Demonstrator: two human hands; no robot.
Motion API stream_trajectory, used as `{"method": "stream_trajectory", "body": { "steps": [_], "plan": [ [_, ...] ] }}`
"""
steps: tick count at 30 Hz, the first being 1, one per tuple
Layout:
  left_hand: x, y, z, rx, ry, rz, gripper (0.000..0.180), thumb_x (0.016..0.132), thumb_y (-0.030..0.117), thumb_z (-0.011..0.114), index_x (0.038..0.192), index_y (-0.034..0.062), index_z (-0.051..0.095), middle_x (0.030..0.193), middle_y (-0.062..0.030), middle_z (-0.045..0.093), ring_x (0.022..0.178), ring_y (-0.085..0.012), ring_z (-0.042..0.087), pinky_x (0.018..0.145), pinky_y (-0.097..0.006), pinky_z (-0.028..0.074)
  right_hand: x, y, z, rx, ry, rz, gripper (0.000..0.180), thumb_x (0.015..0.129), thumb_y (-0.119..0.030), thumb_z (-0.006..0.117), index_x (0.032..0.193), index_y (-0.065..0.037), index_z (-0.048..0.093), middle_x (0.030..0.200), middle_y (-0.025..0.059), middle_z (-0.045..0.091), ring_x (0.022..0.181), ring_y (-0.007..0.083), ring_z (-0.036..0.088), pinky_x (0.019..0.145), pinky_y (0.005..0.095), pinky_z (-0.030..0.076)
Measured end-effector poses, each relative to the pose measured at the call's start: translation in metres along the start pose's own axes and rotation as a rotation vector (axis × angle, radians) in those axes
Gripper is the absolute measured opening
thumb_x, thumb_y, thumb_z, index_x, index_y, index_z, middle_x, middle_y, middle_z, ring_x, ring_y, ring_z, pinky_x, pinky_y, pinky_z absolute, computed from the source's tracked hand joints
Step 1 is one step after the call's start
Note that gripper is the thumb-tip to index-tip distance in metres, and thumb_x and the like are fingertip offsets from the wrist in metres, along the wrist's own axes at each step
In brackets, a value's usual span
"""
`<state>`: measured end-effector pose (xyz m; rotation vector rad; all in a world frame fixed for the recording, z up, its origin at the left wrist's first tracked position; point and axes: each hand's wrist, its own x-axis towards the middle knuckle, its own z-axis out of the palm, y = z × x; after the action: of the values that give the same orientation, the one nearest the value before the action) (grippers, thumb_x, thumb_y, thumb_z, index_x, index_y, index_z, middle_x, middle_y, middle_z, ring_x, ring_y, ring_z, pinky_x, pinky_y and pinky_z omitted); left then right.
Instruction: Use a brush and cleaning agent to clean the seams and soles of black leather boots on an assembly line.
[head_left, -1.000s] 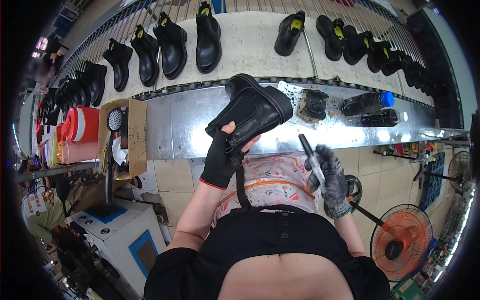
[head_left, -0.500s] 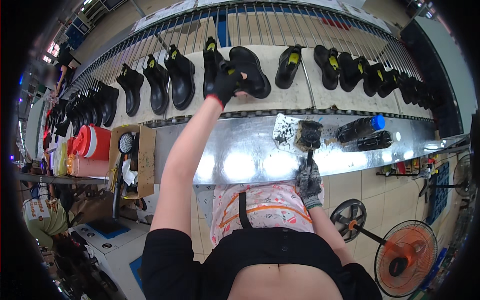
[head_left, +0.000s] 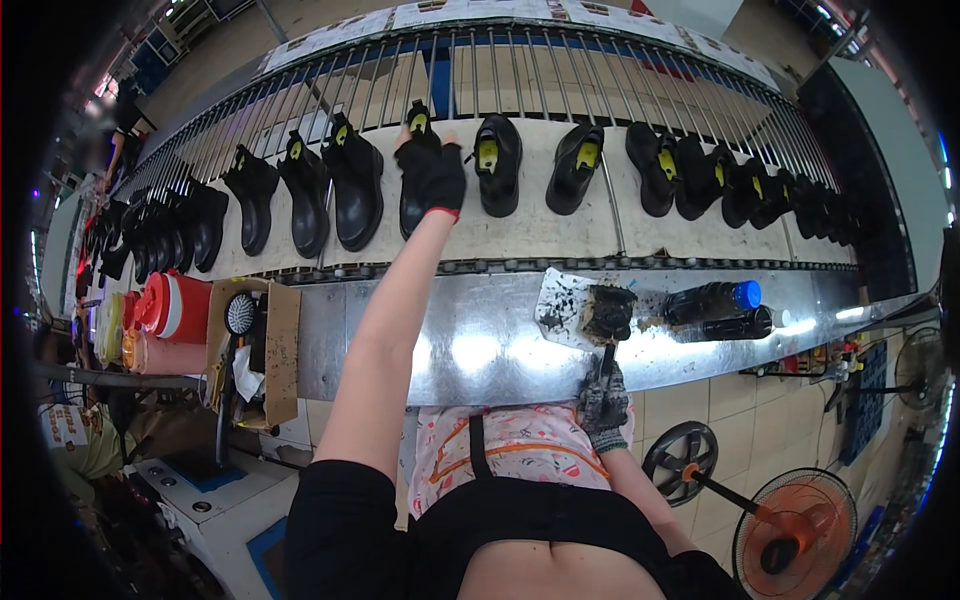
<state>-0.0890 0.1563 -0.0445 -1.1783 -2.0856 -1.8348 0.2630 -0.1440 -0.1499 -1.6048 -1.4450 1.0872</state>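
While a broad, pale belt (head_left: 540, 232) runs along the far edge of the tabletop (head_left: 470, 345), with a dark chain (head_left: 540, 264) between them, the smooth metal of the tabletop throws back bright glare. Near its left end sits an open, speckled cardboard box (head_left: 284, 355). Rows of black boots line the belt, shiny and round-toed, with yellow showing inside several of them. One boot (head_left: 408, 207) lies directly under the left hand (head_left: 435, 178), its long axis pointing away from the person, pull tab far, toe toward the belt's near edge. The left hand is much the nearer; its grip, in a black fingerless glove, spans the ankle with bare tips spread to either side, though whether it presses on the leather I cannot tell. A two-tone bottle (head_left: 697, 303) with a blue cap lies toward the tabletop's right end. At the near edge, well apart from that boot, the right hand (head_left: 604, 402), in a grey knitted glove, pinches a slim dark tool (head_left: 608, 357) whose tip meets the near side of a rough, blackened block (head_left: 609, 314) beside a stained white sheet (head_left: 557, 307)
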Motion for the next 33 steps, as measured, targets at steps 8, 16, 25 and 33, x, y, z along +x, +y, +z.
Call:
{"method": "stream_trajectory", "body": {
  "steps": [8,16,25,33],
  "plan": [
    [0.021,-0.090,-0.025,0.579,-0.603,-0.452,0.072,0.063,0.047,0.075,0.111,0.0004,0.048,0.109,-0.0220,0.061,0.101,-0.0370,0.060,0.087,-0.045,0.048,0.002,-0.012,-0.002,-0.195,0.004,-0.076,0.047,0.093,-0.016,0.041,0.138,-0.006,0.034,0.121,0.0106,0.054,0.070,0.0155,0.053,0.059,0.0262,0.044],
    [0.005,-0.065,-0.069,0.484,-0.687,-0.341,0.076,0.058,0.051,0.076,0.105,-0.0024,0.049,0.101,-0.0257,0.062,0.097,-0.0391,0.061,0.083,-0.043,0.048,0.000,-0.012,0.004,0.091,-0.017,0.062,0.047,0.095,-0.005,0.034,0.141,-0.011,0.031,0.123,0.0052,0.053,0.060,0.0041,0.044,0.048,0.0178,0.039],
    [-0.093,0.005,-0.205,0.195,-0.676,-0.437,0.080,0.056,0.046,0.080,0.113,-0.0029,0.051,0.106,-0.0212,0.062,0.098,-0.0344,0.061,0.082,-0.040,0.049,0.001,-0.018,-0.007,1.117,-0.061,0.366,0.044,0.095,-0.012,0.040,0.138,-0.006,0.034,0.117,0.0021,0.056,0.061,0.0045,0.045,0.053,0.0185,0.042],
    [-0.159,0.028,-0.248,0.128,-0.599,-0.582,0.060,0.073,0.033,0.075,0.120,0.0045,0.050,0.104,-0.0119,0.062,0.090,-0.0210,0.062,0.077,-0.033,0.048,-0.026,-0.056,-0.026,-0.426,-0.016,-0.169,0.056,0.090,-0.023,0.049,0.138,0.000,0.033,0.129,0.0233,0.046,0.111,0.0336,0.052,0.092,0.0381,0.043]
  ]
}}
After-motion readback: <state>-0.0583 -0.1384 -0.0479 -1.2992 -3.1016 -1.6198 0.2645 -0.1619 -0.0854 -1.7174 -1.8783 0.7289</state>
